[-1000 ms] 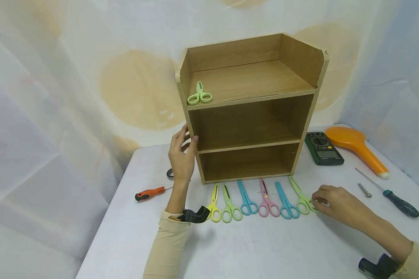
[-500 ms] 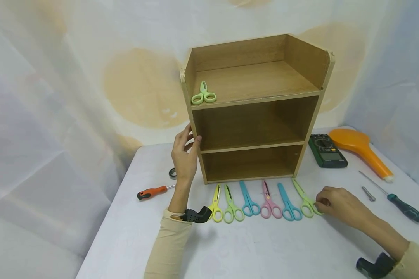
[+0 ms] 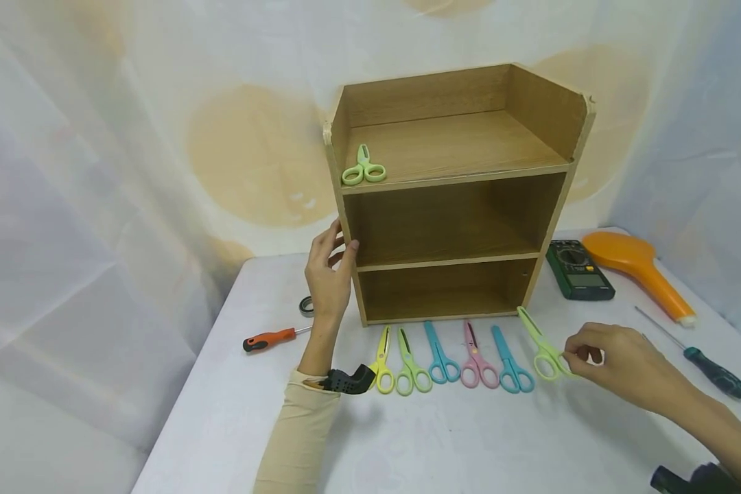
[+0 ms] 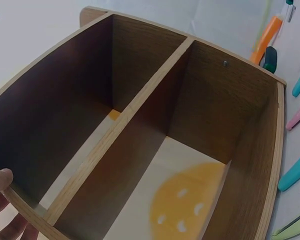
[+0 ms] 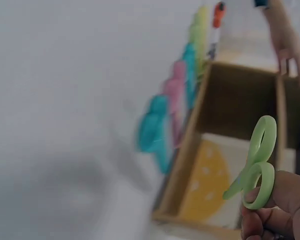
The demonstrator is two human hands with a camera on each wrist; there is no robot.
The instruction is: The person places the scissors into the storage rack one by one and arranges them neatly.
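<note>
My left hand (image 3: 330, 278) grips the left side panel of a wooden shelf (image 3: 451, 262), thumb on its front edge. At the right, my right hand (image 3: 617, 360) pinches one handle loop of light green scissors (image 3: 546, 353), seen large in the right wrist view. Beside them lies a row of scissors before the shelf: blue scissors (image 3: 511, 363), pink scissors (image 3: 477, 360), more blue scissors (image 3: 440, 357), green scissors (image 3: 409, 367) and yellow scissors (image 3: 381, 363). Another light green pair of scissors (image 3: 363, 167) rests on the shelf's top level, at its left front.
Right of the shelf lie a multimeter (image 3: 580, 271), an orange paddle-shaped object (image 3: 639, 267) and a dark-handled screwdriver (image 3: 713, 370). On the left are an orange screwdriver (image 3: 272, 339) and a dark ring (image 3: 307, 306). A white cloth wall stands behind the shelf.
The light green scissors at the row's right end have been lifted slightly off the table in my right hand. My left hand stays on the shelf's side. The view has shifted slightly.
</note>
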